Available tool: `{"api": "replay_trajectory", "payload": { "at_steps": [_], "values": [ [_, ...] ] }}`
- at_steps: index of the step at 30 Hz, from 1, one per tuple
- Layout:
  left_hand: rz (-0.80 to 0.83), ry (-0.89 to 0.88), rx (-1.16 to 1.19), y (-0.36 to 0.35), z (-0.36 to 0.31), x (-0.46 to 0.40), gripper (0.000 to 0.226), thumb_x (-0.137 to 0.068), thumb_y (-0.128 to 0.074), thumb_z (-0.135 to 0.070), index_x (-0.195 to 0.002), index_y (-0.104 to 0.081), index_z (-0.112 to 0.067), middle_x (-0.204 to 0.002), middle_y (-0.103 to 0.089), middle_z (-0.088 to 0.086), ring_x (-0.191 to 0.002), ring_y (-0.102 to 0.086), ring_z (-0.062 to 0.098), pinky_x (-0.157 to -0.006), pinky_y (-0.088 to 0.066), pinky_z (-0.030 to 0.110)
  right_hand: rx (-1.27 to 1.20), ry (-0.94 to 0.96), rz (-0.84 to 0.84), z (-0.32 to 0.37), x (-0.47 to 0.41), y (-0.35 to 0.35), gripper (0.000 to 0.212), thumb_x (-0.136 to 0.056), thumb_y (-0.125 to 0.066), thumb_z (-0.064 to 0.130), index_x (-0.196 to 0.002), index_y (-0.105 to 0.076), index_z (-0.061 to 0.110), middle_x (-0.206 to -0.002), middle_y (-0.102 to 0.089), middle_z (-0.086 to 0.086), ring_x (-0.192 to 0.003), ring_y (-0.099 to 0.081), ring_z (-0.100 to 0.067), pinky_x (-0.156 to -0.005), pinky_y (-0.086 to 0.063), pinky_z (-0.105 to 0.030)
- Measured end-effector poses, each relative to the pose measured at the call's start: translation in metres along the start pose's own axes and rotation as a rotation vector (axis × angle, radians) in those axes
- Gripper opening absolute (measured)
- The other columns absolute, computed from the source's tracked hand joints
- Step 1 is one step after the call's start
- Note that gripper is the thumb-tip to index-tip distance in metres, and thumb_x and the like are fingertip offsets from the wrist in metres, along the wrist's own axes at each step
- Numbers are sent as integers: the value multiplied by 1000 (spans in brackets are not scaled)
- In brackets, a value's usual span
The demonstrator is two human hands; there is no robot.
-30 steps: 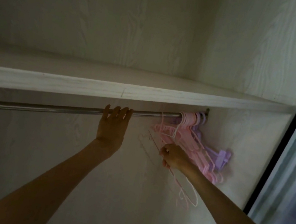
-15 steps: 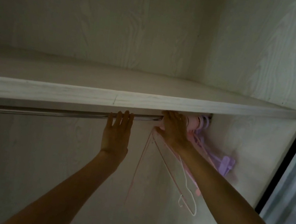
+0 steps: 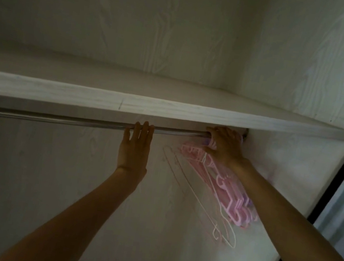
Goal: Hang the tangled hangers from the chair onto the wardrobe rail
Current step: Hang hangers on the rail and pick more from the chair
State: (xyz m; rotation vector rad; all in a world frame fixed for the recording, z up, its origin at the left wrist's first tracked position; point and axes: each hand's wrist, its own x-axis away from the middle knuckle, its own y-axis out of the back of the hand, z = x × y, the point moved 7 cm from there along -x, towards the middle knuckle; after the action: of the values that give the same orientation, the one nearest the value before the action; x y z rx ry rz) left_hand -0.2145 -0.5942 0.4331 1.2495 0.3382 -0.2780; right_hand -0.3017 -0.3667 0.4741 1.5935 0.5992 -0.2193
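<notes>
**Hangers on the rail, nearly done**

Near to far: both my forearms reach up into the wardrobe. My left hand (image 3: pixel 134 147) is flat, fingers straight, tips touching the rail (image 3: pixel 55 118) abt mid-span, holding nothing. My right hand (image 3: pixel 224 144) is up at the rail's far right end, fingers spread over the hanger hooks, pressing them twd the side wall; can't tell if any hook is pinched. The pink hangers (image 3: pixel 223 183) dangle below it in a bunch, w/ thin pale ones in front. Shelf (image 3: pixel 169 109) sits just above. Chair not in view, so I can't say if more are left. Looks like final tidying.
</notes>
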Motion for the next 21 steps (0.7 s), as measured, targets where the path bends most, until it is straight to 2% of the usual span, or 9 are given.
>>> {"api": "replay_trajectory", "payload": {
  "at_steps": [3, 6, 8, 10, 11, 14, 17, 18, 21],
  "values": [
    [10, -9, 20, 1, 0, 0, 102, -87, -55, -39, -146, 21, -7, -156, 20, 11, -146, 10, 28, -119, -1, 43, 11, -22, 36, 0, 7, 0, 68, -85, -57, 48, -144, -31, 27, -149, -33, -2, -137, -28, -24, -112, -18, -48],
    [-29, -13, 90, 4, 4, 7, 100, -86, -55, -39, -147, 19, -10, -157, 19, 9, -146, 12, 27, -118, 4, 42, 0, -19, -3, 1, 34, 12, 66, -85, -58, 40, -142, -34, 18, -145, -37, -8, -135, -30, -28, -114, -17, -45],
    [-112, -32, 186, 4, 2, 21, 95, -85, -55, -35, -150, 11, -12, -158, 15, 8, -146, 12, 28, -118, 7, 42, -54, -18, -50, 6, 63, 25, 56, -86, -59, 34, -135, -44, 14, -138, -44, -10, -132, -36, -31, -108, -28, -42],
    [-220, -75, 297, 4, -12, 43, 87, -83, -59, -26, -151, -7, -13, -159, -1, 10, -147, 1, 30, -118, 0, 44, -77, -2, -88, 9, 100, 40, 39, -84, -62, 33, -117, -60, 12, -119, -59, -12, -112, -54, -32, -91, -42, -39],
    [-268, -91, 345, 2, -18, 52, 80, -80, -62, -21, -149, -20, -12, -157, -15, 11, -146, -10, 31, -118, -9, 45, -90, 12, -103, 12, 116, 45, 32, -83, -63, 35, -107, -66, 13, -108, -64, -11, -99, -59, -32, -84, -46, -38],
    [-316, -221, 507, 0, -61, 87, 56, -69, -69, -8, -124, -58, -7, -133, -56, 12, -127, -49, 31, -103, -39, 45, -183, -108, -93, 2, 182, 47, 16, -79, -64, 35, -87, -72, 24, -95, -69, -4, -87, -63, -29, -76, -49, -36],
    [-212, -356, 683, 6, -117, 125, 40, -65, -67, -7, -104, -69, -12, -103, -70, 8, -96, -65, 30, -85, -50, 39, -223, -306, -48, -18, 262, 44, 16, -84, -62, 39, -86, -71, 26, -84, -68, 4, -82, -59, -17, -74, -47, -31],
    [-151, -384, 732, 6, -133, 137, 36, -70, -64, -10, -105, -68, -15, -103, -70, 6, -94, -66, 29, -84, -50, 37, -231, -363, -16, -23, 286, 41, 18, -86, -60, 40, -87, -70, 25, -84, -67, 5, -83, -56, -14, -74, -45, -29],
    [29, -488, 838, 7, -191, 183, 30, -87, -53, -22, -116, -63, -23, -116, -66, 0, -105, -61, 23, -89, -46, 32, -222, -501, 116, -46, 373, 31, 19, -89, -57, 35, -89, -71, 22, -87, -68, 5, -85, -58, -15, -73, -42, -27]
  ]
}}
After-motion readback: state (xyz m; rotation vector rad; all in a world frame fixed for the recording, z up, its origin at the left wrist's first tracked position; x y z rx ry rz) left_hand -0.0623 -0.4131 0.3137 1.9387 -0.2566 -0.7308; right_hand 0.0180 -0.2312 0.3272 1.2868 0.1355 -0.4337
